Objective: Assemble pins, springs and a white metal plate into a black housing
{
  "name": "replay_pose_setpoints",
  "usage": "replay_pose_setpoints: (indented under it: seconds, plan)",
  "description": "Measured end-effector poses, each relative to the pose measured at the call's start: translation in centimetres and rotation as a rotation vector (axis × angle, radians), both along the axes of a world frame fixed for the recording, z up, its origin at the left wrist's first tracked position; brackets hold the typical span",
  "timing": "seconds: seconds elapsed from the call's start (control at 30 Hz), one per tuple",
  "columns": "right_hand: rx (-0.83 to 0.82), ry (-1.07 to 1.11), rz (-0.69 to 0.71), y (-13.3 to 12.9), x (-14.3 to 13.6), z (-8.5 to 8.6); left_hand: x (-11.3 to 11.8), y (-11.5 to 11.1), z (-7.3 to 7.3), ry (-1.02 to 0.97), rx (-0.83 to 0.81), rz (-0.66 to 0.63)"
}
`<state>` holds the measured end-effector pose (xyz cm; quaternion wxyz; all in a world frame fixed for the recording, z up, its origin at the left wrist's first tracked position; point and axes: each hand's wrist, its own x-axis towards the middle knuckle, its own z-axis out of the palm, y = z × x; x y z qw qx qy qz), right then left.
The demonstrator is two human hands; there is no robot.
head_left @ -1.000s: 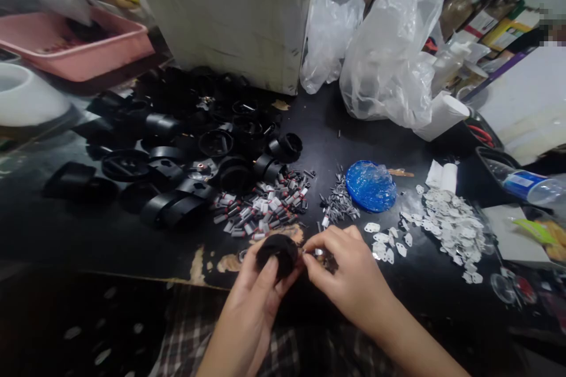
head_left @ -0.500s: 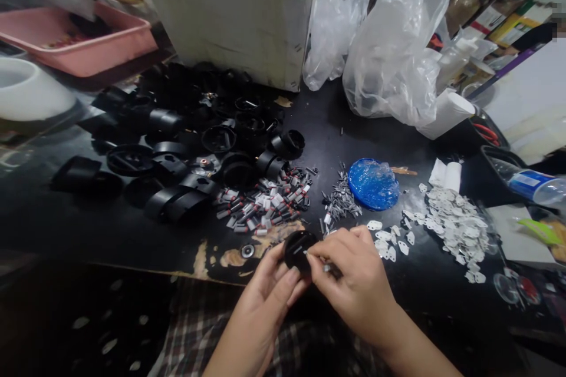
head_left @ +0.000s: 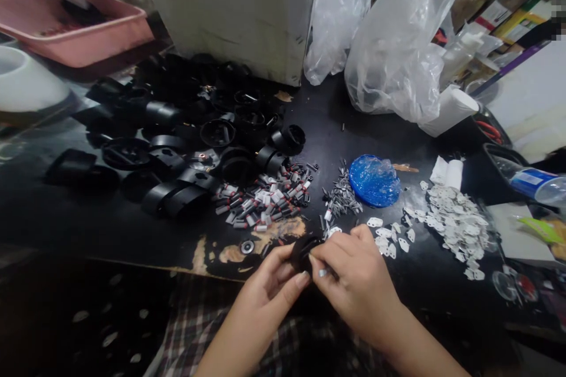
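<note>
At the table's front edge, my left hand [head_left: 276, 288] grips a round black plastic cap [head_left: 302, 250], its fingers behind and its thumb in front. My right hand [head_left: 354, 271] is closed at the cap's right side, fingertips pinched at its opening. A small pale piece [head_left: 324, 273] shows between the curled fingers of that hand; what its fingertips pinch is too small to make out. Just beyond the hands lie a heap of small grey-and-white cylinders with red bands [head_left: 265, 203] and a pile of small dark grey pins [head_left: 342, 197]. A metal ring [head_left: 247, 246] rests left of the cap.
Many black round housings [head_left: 177, 147] cover the table's left side. A blue lid with clear grease [head_left: 375, 181] and a heap of white flat plates [head_left: 457, 230] lie right. Behind stand a grey box [head_left: 234, 12], plastic bags [head_left: 393, 53] and a pink tray [head_left: 84, 41].
My left hand has tilted the black cap so that its inside, which faced me before, is now mostly turned away. My right hand has stayed close against it.
</note>
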<state>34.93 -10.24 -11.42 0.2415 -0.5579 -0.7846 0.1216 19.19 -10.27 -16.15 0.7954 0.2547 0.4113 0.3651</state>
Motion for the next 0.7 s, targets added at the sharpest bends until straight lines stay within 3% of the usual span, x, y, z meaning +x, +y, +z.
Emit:
replay_pose_setpoints:
  seconds: [0.2, 0.33, 0.4, 0.5, 0.7]
  plan:
    - [-0.181, 0.047, -0.031, -1.0, 2.0, 1.3, 0.0, 0.3, 0.4, -0.010, -0.210, 0.101]
    - [-0.207, -0.126, -0.422, -0.8, 7.0, 1.5, 0.4, 0.4, 0.7, -0.026, -0.249, 0.159]
    - [-0.288, -0.249, -0.539, -0.3, 9.2, 1.1, 0.7, 0.4, 0.6, -0.056, -0.274, 0.131]
    - [-0.343, -0.330, -0.524, 0.6, 10.4, 0.4, 1.1, 0.3, 0.2, -0.059, -0.306, 0.102]
    - [-0.293, -0.380, -0.433, 1.2, 9.2, -0.5, 1.2, 0.2, 0.0, -0.029, -0.325, 0.112]
